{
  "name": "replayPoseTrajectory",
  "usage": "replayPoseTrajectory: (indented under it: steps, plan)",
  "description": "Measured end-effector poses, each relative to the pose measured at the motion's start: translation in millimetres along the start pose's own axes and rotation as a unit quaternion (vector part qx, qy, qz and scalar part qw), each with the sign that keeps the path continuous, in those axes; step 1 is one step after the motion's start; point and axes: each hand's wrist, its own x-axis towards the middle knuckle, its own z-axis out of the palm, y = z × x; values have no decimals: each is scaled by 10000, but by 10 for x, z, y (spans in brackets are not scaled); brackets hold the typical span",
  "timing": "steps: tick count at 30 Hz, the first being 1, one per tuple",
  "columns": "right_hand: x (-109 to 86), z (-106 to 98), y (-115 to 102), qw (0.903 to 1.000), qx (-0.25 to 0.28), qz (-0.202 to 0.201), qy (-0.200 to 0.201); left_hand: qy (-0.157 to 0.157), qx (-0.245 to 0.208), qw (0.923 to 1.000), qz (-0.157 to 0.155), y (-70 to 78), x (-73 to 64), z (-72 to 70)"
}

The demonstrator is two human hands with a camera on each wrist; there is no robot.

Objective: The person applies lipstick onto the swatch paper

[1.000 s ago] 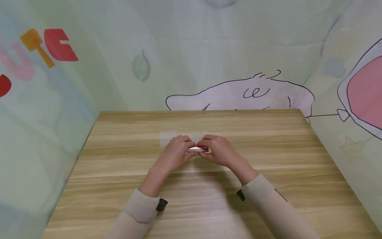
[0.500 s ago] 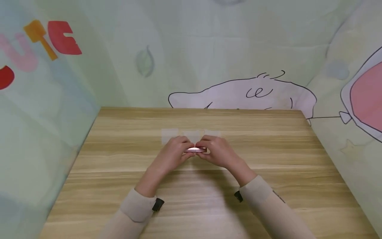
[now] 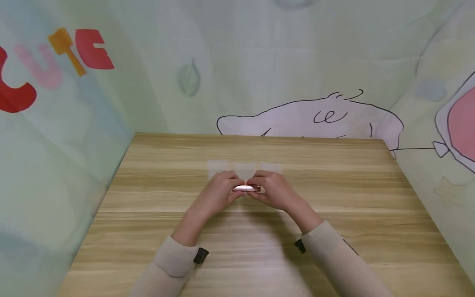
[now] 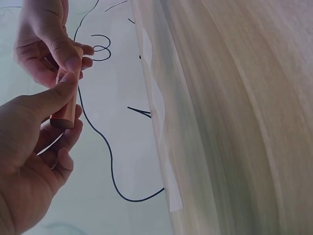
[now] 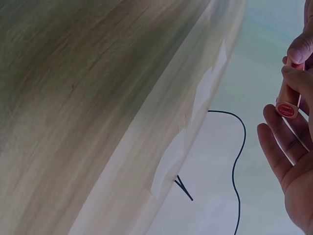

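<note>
Over the surface [image 3: 241, 255], my left grip [image 3: 218, 192] pinches the glossy pink tube [image 3: 246, 188] at nine o'clock, right grip [image 3: 273, 190] at three. Judged light, stiff, slippery; hold its sides.

The cylinder [image 4: 65, 110] is pink with a red end [image 5: 286, 109], the table [image 3: 237, 260] streaked tan, the sleeves [image 3: 173, 258] beige.

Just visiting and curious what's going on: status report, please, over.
Left grip and right grip: both pinching pink tube. Tube: held crosswise, off the table. In the way: nothing seen; three pale patches on the table's far part.
</note>
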Motion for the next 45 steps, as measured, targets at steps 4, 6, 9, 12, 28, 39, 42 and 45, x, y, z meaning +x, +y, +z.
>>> replayPoseTrajectory:
  steps: [4, 6, 9, 12, 28, 39, 42, 45]
  plan:
    - [-13, -2, 10, 10000, 71, 56, 3, -37, -19, 10000, -34, 11, 6, 5]
    - [-13, -9, 12, 9999, 92, 71, 9, -35, -62, 10000, -67, 20, 10, 0]
    - [-10, -20, 12, 9999, 124, 64, 20, -23, -106, 9999, -121, 33, 14, -7]
    - [-8, -22, 9, 9999, 143, 20, 19, -45, -105, 9998, -184, 39, 6, -14]
    - [-31, 3, 13, 9998, 210, 13, -38, -151, -302, 9984, -450, -30, -80, -21]
    - [-69, -69, 119, 9988, 187, 358, 277, 165, -326, 9947, -957, -194, -226, -136]
    - [-62, -67, 107, 9984, 243, 428, 287, 319, -372, 9940, -973, -217, -253, -138]
    - [-58, -59, 110, 9981, 280, 416, 365, 465, -484, 9924, -1033, -253, -278, -140]
